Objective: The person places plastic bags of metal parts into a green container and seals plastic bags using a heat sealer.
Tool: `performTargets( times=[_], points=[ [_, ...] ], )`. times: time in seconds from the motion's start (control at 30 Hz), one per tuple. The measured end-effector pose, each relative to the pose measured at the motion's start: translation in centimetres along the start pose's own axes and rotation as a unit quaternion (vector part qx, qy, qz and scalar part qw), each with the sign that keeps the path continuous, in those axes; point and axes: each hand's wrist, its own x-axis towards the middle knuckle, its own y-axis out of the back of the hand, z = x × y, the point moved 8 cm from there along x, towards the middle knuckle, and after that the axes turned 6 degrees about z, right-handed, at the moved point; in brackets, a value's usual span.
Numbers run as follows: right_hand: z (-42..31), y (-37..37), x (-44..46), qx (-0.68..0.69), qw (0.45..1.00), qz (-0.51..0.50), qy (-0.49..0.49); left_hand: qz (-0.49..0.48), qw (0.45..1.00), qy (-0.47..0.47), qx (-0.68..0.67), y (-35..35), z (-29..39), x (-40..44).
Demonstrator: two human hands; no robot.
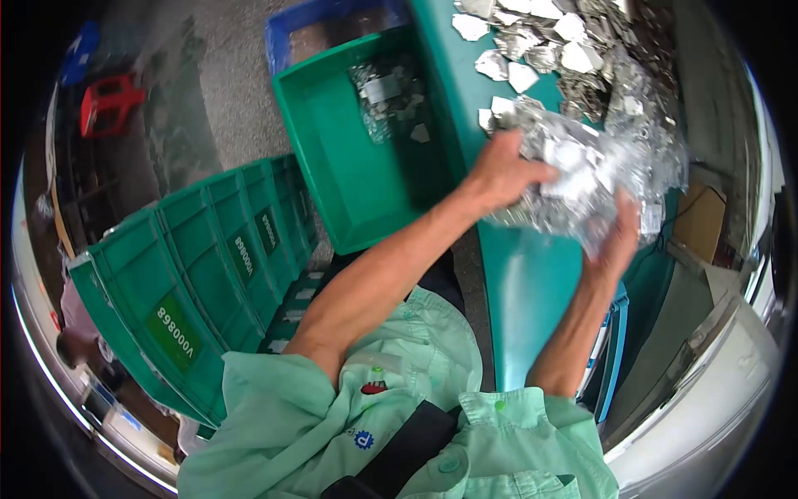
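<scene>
A clear plastic bag [573,170] with shiny silvery pieces inside is held over the green table by both hands. My left hand [503,170] grips its left side, thumb over the film. My right hand [613,233] is closed around the lower right edge, its fingers slightly blurred and partly behind the film. Just beyond the bag, a heap of loose silvery flat pieces [573,54] lies on the table. More crumpled clear plastic [644,116] sits at the bag's upper right, and I cannot tell whether it is a separate bag.
Left of the green table [532,308] stands a green bin [303,141] with a bag of pieces [391,96] in it. Behind it is a blue bin [287,33]. Green crates [191,266] marked V000868 are at the left. Farther off are a red stool [112,104] and another person [76,345].
</scene>
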Motion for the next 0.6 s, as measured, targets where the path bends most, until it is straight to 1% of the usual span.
performTargets(
  times=[0.03,0.07,0.1,0.13,0.17,0.2,0.23,0.27,0.3,0.33,0.37,0.4,0.43,0.47,0.5,0.53,0.57,0.6],
  points=[
    [-2.7,-0.9,-2.8,-0.024,0.998,-0.039,0.037,-0.018,1.0,-0.02,-0.005,0.3,1.3,-1.4],
    [-4.4,-0.8,-5.5,-0.058,0.996,-0.022,0.062,-0.04,0.998,-0.037,-0.01,0.7,2.0,-2.7],
    [-4.6,-0.7,-7.5,-0.052,0.996,-0.038,0.055,-0.087,0.996,-0.011,-0.002,1.8,1.2,-3.7],
    [-4.3,-1.9,-9.8,0.005,0.994,-0.074,0.075,-0.083,0.991,-0.008,-0.106,3.1,1.5,-5.4],
    [-2.6,-1.9,-11.6,0.019,0.995,-0.085,0.053,-0.083,0.987,0.033,-0.133,5.2,1.6,-6.9],
    [-0.5,-2.5,-13.4,0.042,0.992,-0.117,0.026,-0.089,0.977,0.068,-0.179,7.7,1.9,-8.2],
    [1.7,-3.9,-15.3,0.006,0.991,-0.136,0.003,-0.068,0.975,0.056,-0.204,10.3,2.0,-8.8],
    [4.5,-6.1,-16.9,-0.007,0.98,-0.188,-0.067,-0.041,0.984,0.091,-0.146,14.3,0.5,-9.1],
    [7.3,-8.5,-18.1,-0.07,0.968,-0.218,-0.103,-0.003,0.995,0.093,-0.045,18.0,-0.1,-8.8],
    [11.3,-9.7,-18.1,-0.152,0.948,-0.265,-0.093,0.045,0.993,0.105,-0.012,21.1,-0.4,-8.3],
    [14.5,-12.2,-18.4,-0.121,0.957,-0.236,-0.118,0.062,0.991,0.111,0.047,23.9,-0.3,-7.4],
    [20.5,-12.8,-17.5,-0.166,0.938,-0.279,-0.118,0.066,0.981,0.149,0.108,27.1,-2.2,-6.0],
    [25.5,-14.1,-17.1,-0.174,0.933,-0.278,-0.147,0.083,0.974,0.154,0.141,29.3,-3.4,-4.4],
    [27.9,-16.1,-17.4,-0.174,0.925,-0.275,-0.199,0.076,0.967,0.151,0.191,31.4,-4.6,-2.6],
    [31.0,-18.1,-17.3,-0.135,0.932,-0.284,-0.183,0.069,0.952,0.169,0.246,34.0,-6.6,-0.6],
    [33.9,-19.8,-17.0,-0.15,0.927,-0.295,-0.177,0.054,0.94,0.166,0.292,35.6,-7.5,1.4],
    [35.6,-21.4,-16.8,-0.14,0.924,-0.292,-0.205,0.039,0.926,0.165,0.337,37.0,-8.1,3.3],
    [36.8,-22.5,-16.1,-0.155,0.924,-0.288,-0.197,0.023,0.91,0.164,0.38,38.1,-8.8,5.1]
  ],
)
